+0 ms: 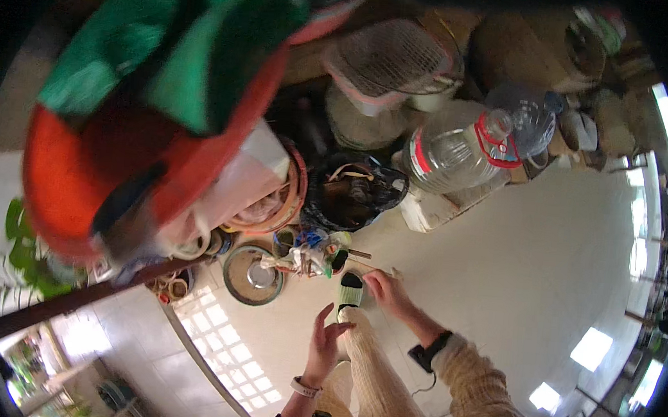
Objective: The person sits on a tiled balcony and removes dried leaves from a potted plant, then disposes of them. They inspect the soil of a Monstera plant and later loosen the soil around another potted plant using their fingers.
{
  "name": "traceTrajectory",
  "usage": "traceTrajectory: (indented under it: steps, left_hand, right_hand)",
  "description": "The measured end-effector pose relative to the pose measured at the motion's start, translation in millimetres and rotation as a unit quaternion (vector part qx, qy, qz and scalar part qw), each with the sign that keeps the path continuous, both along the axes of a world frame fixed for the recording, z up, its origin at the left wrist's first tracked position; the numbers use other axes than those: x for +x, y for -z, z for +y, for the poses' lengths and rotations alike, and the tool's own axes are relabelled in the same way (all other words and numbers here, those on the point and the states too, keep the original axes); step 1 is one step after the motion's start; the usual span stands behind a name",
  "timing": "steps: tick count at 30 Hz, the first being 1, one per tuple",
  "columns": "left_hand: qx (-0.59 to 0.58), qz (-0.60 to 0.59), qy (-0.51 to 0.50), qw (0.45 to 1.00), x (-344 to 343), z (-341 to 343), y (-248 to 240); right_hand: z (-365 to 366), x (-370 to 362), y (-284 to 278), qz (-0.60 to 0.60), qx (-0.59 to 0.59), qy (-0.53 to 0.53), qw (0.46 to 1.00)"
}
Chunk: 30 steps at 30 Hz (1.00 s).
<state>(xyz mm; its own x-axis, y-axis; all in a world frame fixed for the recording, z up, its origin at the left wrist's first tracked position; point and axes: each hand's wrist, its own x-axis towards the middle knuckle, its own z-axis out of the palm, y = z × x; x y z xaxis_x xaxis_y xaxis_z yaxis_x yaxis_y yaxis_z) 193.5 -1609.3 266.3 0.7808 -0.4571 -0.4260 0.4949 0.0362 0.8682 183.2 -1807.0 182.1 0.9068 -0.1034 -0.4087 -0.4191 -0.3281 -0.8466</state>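
Observation:
My left hand (pixel 324 349) is raised in front of my legs, its fingers spread and nothing between them. A light band and a dark strap circle that wrist. Further forward and to the right, my right hand (pixel 390 295) has its fingers drawn together. A thin pale line shows by its fingertips; whether the hand grips it is too blurred to make out. Just left of the right hand, a green-striped slipper (pixel 350 290) is on my foot. A heap of small mixed items (pixel 311 254) lies on the floor beyond both hands.
A round tray (pixel 253 275) holds brown grains and a metal bowl. A black bag (pixel 357 193), large clear bottle (pixel 452 159) and lidded basket (pixel 389 56) stand ahead. An orange basin (pixel 140 185) with green cloth (pixel 119 43) looms at upper left. Tiled floor (pixel 518 262) spreads rightward.

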Motion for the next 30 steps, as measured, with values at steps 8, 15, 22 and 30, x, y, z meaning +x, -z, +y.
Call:
traceTrajectory:
  steps: [8,15,22,30]
  left_hand:
    - [0.388,-0.346,0.055,0.853,-118.3,111.2,-153.6]
    - [0.462,-0.093,-0.046,0.881,-238.2,322.5,-183.1]
    - [-0.344,-0.011,-0.418,0.841,-276.9,344.2,-246.0]
    - [-0.220,-0.249,-0.344,0.878,-240.2,345.0,-421.5]
  right_hand:
    - [205.3,-112.0,-148.2,0.145,0.691,0.011,0.708]
    - [349.0,-163.3,-332.9,0.180,0.510,-0.207,0.815]
    - [410.0,-200.6,-397.5,-0.489,0.000,-0.623,0.610]
    - [411.2,-91.0,-375.3,-0.588,-0.146,-0.491,0.626]
